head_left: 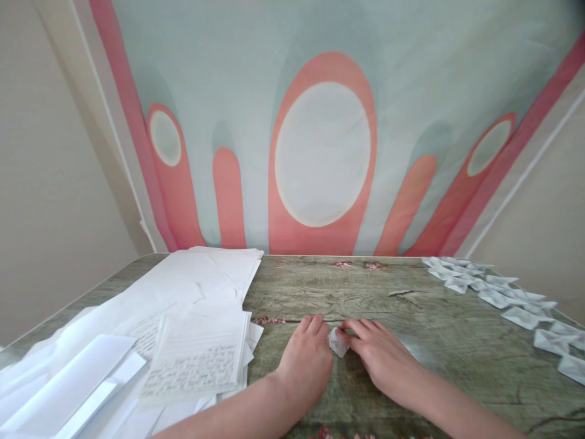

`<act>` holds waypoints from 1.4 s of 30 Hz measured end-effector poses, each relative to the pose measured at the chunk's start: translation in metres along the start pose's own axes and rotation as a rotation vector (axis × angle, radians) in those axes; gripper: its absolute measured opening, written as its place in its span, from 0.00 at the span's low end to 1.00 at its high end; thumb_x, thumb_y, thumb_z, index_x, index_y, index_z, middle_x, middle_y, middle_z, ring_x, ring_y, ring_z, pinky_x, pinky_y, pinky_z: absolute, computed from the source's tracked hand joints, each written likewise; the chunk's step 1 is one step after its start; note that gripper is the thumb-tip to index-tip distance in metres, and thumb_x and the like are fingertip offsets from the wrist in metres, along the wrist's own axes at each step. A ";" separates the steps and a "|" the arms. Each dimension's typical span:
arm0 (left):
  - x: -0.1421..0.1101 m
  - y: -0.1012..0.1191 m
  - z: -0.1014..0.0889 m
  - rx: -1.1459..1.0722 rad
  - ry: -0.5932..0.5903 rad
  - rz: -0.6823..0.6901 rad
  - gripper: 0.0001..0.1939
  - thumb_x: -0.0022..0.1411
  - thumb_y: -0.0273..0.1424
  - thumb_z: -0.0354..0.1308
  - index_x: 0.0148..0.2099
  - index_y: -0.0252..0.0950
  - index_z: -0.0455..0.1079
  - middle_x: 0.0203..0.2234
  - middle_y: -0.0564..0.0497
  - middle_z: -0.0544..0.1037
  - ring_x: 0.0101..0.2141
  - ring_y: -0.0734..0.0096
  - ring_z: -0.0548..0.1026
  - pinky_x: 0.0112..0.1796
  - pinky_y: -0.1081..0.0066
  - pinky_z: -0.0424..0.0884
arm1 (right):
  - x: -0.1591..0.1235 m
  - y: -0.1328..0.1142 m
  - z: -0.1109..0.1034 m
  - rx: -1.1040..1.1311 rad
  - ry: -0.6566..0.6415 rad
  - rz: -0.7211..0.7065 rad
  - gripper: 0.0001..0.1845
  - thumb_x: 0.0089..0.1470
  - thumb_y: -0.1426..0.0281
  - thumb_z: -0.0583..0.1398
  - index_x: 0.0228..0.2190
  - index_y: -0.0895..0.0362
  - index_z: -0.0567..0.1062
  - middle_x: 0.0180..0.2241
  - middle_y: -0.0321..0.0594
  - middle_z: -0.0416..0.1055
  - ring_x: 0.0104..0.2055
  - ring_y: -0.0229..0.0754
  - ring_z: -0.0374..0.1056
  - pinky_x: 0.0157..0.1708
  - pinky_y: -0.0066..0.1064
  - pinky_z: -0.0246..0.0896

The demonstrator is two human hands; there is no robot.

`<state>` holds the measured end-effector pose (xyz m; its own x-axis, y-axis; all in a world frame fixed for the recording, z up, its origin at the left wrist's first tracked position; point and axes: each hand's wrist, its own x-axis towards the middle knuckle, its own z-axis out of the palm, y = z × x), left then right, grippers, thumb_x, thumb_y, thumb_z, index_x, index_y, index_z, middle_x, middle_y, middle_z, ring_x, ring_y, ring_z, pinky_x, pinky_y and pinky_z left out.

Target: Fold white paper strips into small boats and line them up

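Note:
Between my two hands a small piece of folded white paper [339, 344] rests on or just above the wood-patterned table [347, 286]. My left hand [307, 353] has its fingers curled together at the paper's left edge, and the fingertips are partly hidden behind the hand. On the other side, my right hand [379, 353] pinches the paper's right edge between thumb and fingers. Whether the paper touches the tabletop, I cannot tell.
Sheets of white paper [183, 283] cover the table's left side, topped by a stack of handwritten pages [196, 360] and folded strips [77, 384]. Several folded paper pieces [525, 317] lie along the right edge. A patterned backdrop [322, 152] stands behind the table.

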<state>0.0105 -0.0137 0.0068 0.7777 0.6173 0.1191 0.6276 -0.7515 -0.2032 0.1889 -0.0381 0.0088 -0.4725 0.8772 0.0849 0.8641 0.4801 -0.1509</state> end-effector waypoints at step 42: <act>0.004 -0.021 0.020 -0.826 0.262 -0.394 0.05 0.54 0.29 0.59 0.26 0.36 0.70 0.36 0.51 0.70 0.42 0.65 0.66 0.44 0.62 0.61 | 0.002 0.004 0.021 0.199 0.312 -0.043 0.12 0.58 0.71 0.52 0.42 0.52 0.71 0.39 0.40 0.69 0.39 0.41 0.66 0.40 0.35 0.62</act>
<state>-0.0002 0.0093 -0.0078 0.4246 0.8651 0.2671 0.5952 -0.4890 0.6376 0.1875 -0.0346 -0.0126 -0.4053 0.8282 0.3871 0.7795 0.5343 -0.3269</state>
